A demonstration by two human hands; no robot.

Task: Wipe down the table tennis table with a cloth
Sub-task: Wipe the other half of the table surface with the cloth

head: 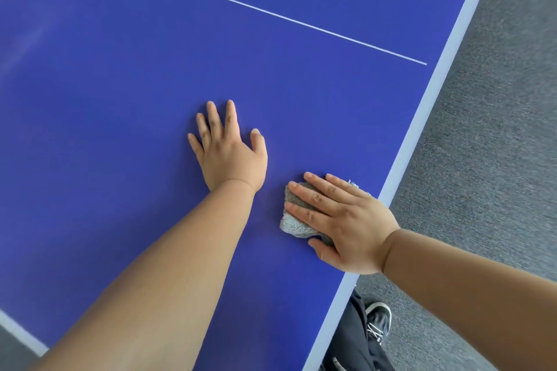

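The blue table tennis table [126,93] fills most of the head view, with a thin white centre line running across its far part. My right hand [340,223] lies flat on a crumpled grey cloth [294,221], pressing it onto the table close to the white right edge. Most of the cloth is hidden under the palm and fingers. My left hand [229,150] rests palm down on the bare blue surface to the left of the cloth, fingers spread, holding nothing.
The table's white edge band [434,93] runs diagonally down the right side. Beyond it is grey carpet [488,135]. My dark trouser leg and a black shoe [376,322] stand just beside the table edge at the bottom. Another white edge shows at the lower left corner.
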